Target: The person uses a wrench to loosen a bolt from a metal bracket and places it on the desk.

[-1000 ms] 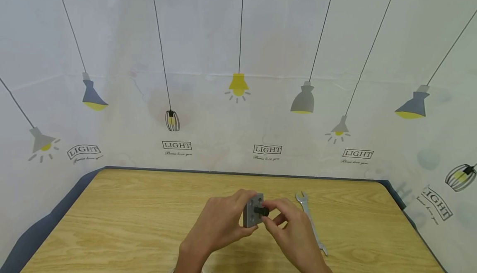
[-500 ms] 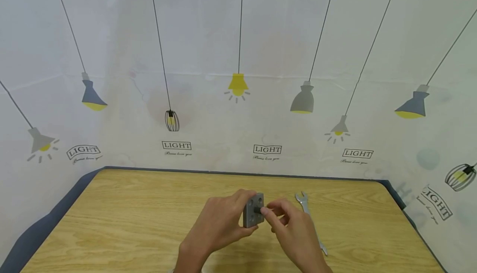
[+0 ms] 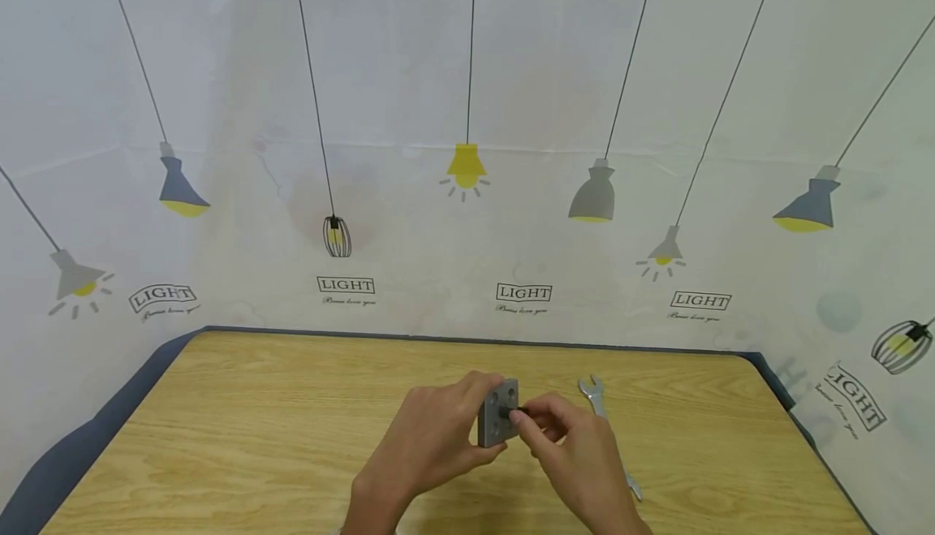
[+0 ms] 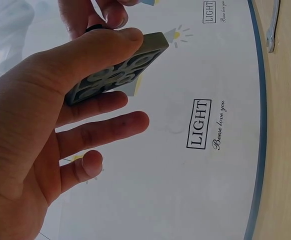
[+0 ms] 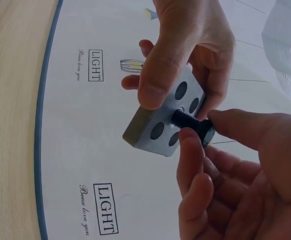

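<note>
Above the table my left hand (image 3: pixel 431 429) grips a grey metal plate (image 5: pixel 145 127) by its edges, thumb on one side and fingers on the other. Several round holes pierce the plate's face, and its back, in the left wrist view, has a cut-out pattern. A black hex bolt (image 5: pixel 205 132) stands in the plate's middle hole, part of its threaded shank showing outside. The thumb and fingers of my right hand (image 3: pixel 577 454) pinch the bolt's head. In the head view the fingers hide most of that head.
A silver open-ended wrench (image 3: pixel 612 437) lies on the wooden table (image 3: pixel 256 421), just right of my right hand. Behind the table hangs a pale backdrop (image 3: pixel 409 218) printed with lamps, meeting it at a blue edge.
The right thumb and fingers have shifted around the bolt's head, which showed openly a second ago and is now mostly covered. The left hand and plate have barely moved.
</note>
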Demonstrator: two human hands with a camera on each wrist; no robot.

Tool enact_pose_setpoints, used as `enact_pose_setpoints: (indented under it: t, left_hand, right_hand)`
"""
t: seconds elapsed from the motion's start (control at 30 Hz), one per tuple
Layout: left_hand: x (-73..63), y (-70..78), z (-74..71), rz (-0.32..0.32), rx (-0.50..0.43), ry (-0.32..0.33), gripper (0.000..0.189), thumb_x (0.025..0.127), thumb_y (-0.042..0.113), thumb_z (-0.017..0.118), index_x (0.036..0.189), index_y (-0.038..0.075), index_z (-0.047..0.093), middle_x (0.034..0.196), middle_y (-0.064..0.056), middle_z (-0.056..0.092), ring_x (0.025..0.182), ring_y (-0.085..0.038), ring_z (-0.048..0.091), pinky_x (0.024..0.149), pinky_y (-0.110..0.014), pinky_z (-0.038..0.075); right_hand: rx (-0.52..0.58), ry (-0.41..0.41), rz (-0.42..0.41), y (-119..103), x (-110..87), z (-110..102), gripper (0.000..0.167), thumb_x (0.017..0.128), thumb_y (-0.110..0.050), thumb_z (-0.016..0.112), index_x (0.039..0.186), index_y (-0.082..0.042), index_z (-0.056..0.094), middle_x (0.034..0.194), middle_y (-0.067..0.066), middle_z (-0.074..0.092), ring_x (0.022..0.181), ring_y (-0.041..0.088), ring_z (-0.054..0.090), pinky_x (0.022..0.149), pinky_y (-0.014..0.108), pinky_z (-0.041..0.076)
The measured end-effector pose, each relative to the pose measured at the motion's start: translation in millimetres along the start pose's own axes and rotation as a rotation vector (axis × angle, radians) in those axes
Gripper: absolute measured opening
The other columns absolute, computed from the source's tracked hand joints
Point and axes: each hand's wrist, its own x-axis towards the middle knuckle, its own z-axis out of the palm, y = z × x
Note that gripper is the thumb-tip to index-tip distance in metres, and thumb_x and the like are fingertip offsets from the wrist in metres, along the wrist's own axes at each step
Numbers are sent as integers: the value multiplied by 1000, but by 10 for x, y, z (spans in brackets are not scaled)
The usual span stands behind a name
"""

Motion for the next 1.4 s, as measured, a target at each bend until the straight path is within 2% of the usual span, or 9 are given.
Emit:
enact_pose_setpoints:
  t: [0.37,1.03,1.4]
  left_hand:
    - [-7,-13,-3,-12,-21,-19,63,74,41,86,125,17,58,104,8,69,57,3,43,54,-16,41]
    - [0,-17,-12,-35,-41,-42,63,75,41,85,127,17,57,106,6,70,61,3,48,58,-16,45]
    - [-5,-21,0,-29,-47,-25,63,74,39,86,126,17,58,104,7,70,63,3,53,59,-17,46]
  right_hand:
    - [-1,19,-51,-4,-4,-5,10,88,-21,75,96,-15,74,72,-8,70,60,1,60,57,22,48]
    - [-13,36,-121,-3,-13,-4,19,83,-11,79,99,-21,74,80,-9,69,62,0,61,58,20,50]
    - [-29,38,-164,16,-18,-5,24,82,-7,79,98,-24,73,85,-9,69,64,0,61,60,20,51]
